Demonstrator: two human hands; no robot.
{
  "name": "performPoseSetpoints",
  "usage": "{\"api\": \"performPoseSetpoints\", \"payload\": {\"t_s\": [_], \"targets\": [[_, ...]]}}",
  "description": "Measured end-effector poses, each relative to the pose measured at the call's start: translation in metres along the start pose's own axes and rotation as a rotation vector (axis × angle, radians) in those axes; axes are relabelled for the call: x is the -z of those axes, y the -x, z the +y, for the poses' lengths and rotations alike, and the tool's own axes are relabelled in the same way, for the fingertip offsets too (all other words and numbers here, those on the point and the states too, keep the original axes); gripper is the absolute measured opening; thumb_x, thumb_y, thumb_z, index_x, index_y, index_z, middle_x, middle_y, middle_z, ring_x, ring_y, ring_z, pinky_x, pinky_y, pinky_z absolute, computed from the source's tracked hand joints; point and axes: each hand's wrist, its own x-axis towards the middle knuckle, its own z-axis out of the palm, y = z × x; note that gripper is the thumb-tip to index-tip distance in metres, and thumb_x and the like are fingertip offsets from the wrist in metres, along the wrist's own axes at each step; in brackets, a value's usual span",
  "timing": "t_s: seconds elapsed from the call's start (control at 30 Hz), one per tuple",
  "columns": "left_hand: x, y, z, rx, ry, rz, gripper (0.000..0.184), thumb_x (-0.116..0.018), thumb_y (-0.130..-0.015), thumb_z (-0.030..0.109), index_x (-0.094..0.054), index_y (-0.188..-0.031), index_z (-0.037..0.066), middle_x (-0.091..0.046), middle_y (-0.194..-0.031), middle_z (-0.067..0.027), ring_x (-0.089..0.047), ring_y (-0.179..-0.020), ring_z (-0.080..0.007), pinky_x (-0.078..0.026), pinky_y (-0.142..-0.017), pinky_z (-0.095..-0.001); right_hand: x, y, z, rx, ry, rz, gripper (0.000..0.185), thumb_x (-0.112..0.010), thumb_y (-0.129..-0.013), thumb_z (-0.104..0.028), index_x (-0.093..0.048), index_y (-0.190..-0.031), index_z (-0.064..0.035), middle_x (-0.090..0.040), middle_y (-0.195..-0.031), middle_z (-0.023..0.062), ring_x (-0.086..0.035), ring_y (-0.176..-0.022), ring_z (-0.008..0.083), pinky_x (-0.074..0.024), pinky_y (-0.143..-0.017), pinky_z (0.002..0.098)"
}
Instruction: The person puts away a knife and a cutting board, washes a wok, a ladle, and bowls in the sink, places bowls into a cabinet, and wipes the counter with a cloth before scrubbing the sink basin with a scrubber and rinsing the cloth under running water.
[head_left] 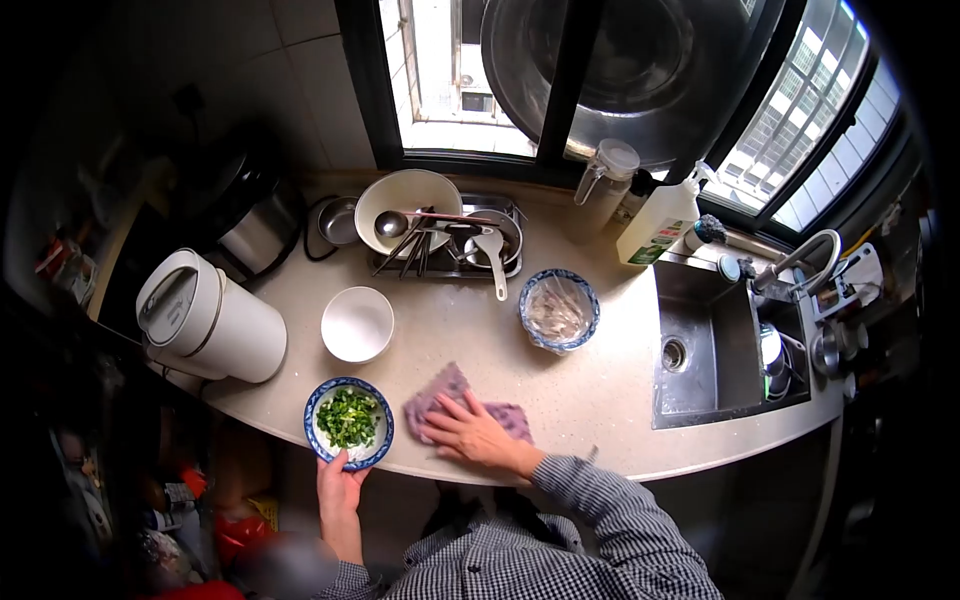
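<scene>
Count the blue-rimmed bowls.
2: bowl of chopped greens in the left hand; plastic-covered bowl on the countertop left of the sink. Others may be hidden.

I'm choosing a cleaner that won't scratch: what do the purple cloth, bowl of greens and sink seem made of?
Purple cloth: soft, matt fabric, judging by its crumpled shape under the right hand; fibre unclear.
Bowl of greens: probably glazed ceramic, from its white inside and blue-patterned rim.
Sink: likely stainless steel, given its grey, reflective surface.
</scene>
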Motion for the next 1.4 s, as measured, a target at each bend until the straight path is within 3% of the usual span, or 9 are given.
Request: {"api": "performPoseSetpoints", "payload": {"t_s": [0.07, 0.3, 0.47, 0.6, 0.77, 1.0, 1.17, 1.23, 1.4], "targets": [[0.006, -0.002, -0.004, 0.0, 0.035, 0.019, 0.047, -0.041, -0.087, 0.002, -0.03, -0.131, 0.015, -0.045, -0.123, -0.0142, -0.054, -0.103, -0.031, -0.054, -0.074, -0.0434, -0.008, -0.039, 0.023, -0.027, 0.097, 0.017, 0.048, -0.039, -0.089, -0.042, -0.042, -0.128, -0.0154, -0.039, -0.132, 0.0063, -0.023, -0.13, 0.0288, -0.009, -0.105, 0.0533], [-0.005, -0.013, -0.018, 0.054, 0.065, 0.03, 0.042, -0.045, -0.087, 0.004, -0.035, -0.126, 0.014, -0.048, -0.12, -0.0125, -0.055, -0.1, -0.0292, -0.054, -0.073, -0.0416, 0.005, -0.091, 0.11, -0.536, 0.231, 0.286, 0.058, -0.039, -0.088, -0.043, -0.036, -0.131, -0.0042, -0.036, -0.135, 0.0121, -0.02, -0.13, 0.0335, -0.0101, -0.105, 0.0523], [-0.034, -0.019, -0.035, 0.147, 0.02, -0.091, 0.043, -0.045, -0.087, 0.004, -0.034, -0.127, 0.014, -0.046, -0.122, -0.0124, -0.055, -0.101, -0.0282, -0.054, -0.074, -0.0409, 0.012, -0.014, 0.071, -0.61, 0.225, 0.281, 0.059, -0.045, -0.086, -0.04, -0.036, -0.129, -0.0007, -0.036, -0.134, 0.0172, -0.03, -0.125, 0.0356, -0.0201, -0.103, 0.0476], [-0.067, -0.027, -0.052, 0.194, -0.02, -0.256, 0.042, -0.045, -0.088, 0.007, -0.033, -0.128, 0.013, -0.045, -0.123, -0.0132, -0.055, -0.101, -0.0285, -0.054, -0.075, -0.0403, 0.012, 0.08, 0.033, -0.742, 0.295, 0.243, 0.056, -0.045, -0.086, -0.039, -0.036, -0.13, -0.0042, -0.036, -0.135, 0.0139, -0.027, -0.127, 0.0339, -0.0179, -0.103, 0.0505], [-0.106, -0.052, -0.068, 0.192, -0.033, -0.315, 0.04, -0.049, -0.089, 0.011, -0.034, -0.126, 0.01, -0.051, -0.115, -0.0129, -0.059, -0.093, -0.0251, -0.056, -0.071, -0.0344, 0.041, 0.148, 0.059, -1.054, 0.36, 0.316, 0.053, -0.044, -0.087, -0.034, -0.038, -0.13, -0.0035, -0.034, -0.136, 0.0148, -0.019, -0.131, 0.0334, -0.0134, -0.104, 0.0528], [-0.14, -0.083, -0.09, 0.146, -0.039, -0.208, 0.04, -0.054, -0.087, 0.012, -0.038, -0.124, 0.01, -0.052, -0.115, -0.0096, -0.058, -0.094, -0.0228, -0.056, -0.068, -0.0321, 0.077, 0.163, 0.181, -0.961, 0.416, 0.323, 0.055, -0.036, -0.089, -0.04, -0.035, -0.132, -0.0058, -0.032, -0.139, 0.0111, -0.017, -0.133, 0.0299, -0.0091, -0.106, 0.0507], [-0.149, -0.088, -0.107, 0.195, 0.13, -0.221, 0.043, -0.057, -0.085, 0.023, -0.043, -0.121, 0.005, -0.054, -0.114, -0.0114, -0.059, -0.094, -0.0231, -0.055, -0.069, -0.0247, 0.103, 0.144, 0.253, -0.924, 0.354, 0.382, 0.054, -0.036, -0.089, -0.041, -0.037, -0.131, -0.0059, -0.034, -0.137, 0.0113, -0.02, -0.132, 0.0298, -0.0102, -0.106, 0.0501], [-0.155, -0.078, -0.109, 0.202, 0.172, -0.205, 0.052, -0.057, -0.084, 0.031, -0.04, -0.123, 0.001, -0.053, -0.117, -0.0139, -0.06, -0.092, -0.0204, -0.054, -0.071, -0.0207, 0.102, 0.144, 0.254, -0.903, 0.351, 0.432, 0.054, -0.037, -0.088, -0.04, -0.039, -0.128, -0.0041, -0.036, -0.134, 0.0138, -0.022, -0.131, 0.031, -0.011, -0.106, 0.0502], [-0.151, -0.079, -0.114, 0.233, 0.269, -0.325, 0.057, -0.055, -0.085, 0.033, -0.037, -0.125, -0.002, -0.048, -0.122, -0.0177, -0.057, -0.097, -0.0201, -0.054, -0.075, -0.0234, 0.088, 0.168, 0.192, -0.868, 0.285, 0.432, 0.057, -0.041, -0.088, -0.038, -0.033, -0.131, -0.0022, -0.029, -0.137, 0.0194, -0.019, -0.131, 0.0358, -0.0148, -0.105, 0.0512]]}}
